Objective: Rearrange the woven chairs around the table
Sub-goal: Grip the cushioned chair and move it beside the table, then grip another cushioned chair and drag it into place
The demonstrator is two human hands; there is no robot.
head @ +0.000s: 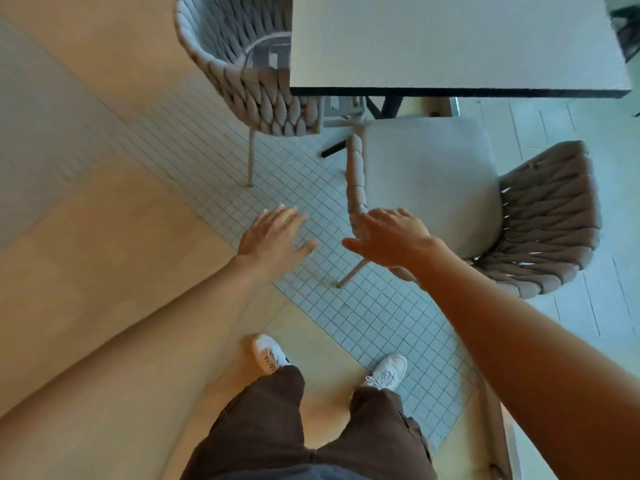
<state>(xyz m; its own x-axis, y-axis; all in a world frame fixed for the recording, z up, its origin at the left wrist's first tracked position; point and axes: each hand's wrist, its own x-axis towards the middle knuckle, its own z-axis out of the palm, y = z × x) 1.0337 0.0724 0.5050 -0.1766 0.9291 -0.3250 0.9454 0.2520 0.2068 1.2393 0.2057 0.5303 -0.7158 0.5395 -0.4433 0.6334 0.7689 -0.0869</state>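
Reaching toward a woven chair (460, 202) pulled out from the near edge of a white table (450, 39), a person stands with both arms extended over a tiled floor (304, 188). The chair sits turned sideways to the table, its pale seat cushion (429, 181) open toward the left of the view and its braided backrest (550, 220) off to the right, so its long axis runs roughly parallel to the table edge rather than facing it. The right hand (391, 237) is the nearer one, fingers spread and empty, hovering at or just touching the chair's woven near rail; whether contact is made cannot be told. The left hand (277, 237) hangs open and empty over the tiles, well to the left of the chair and clear of it. Judged from this, the chair needs turning toward the table and sliding in, with the right hand best placed to take the frame. A second woven chair (242, 71) stands at the table's left corner, tucked partly under it and close to the first chair's front; the table's dark base (384, 105) also lies in the path. White shoes (388, 372) mark the person's stance at the tile border.
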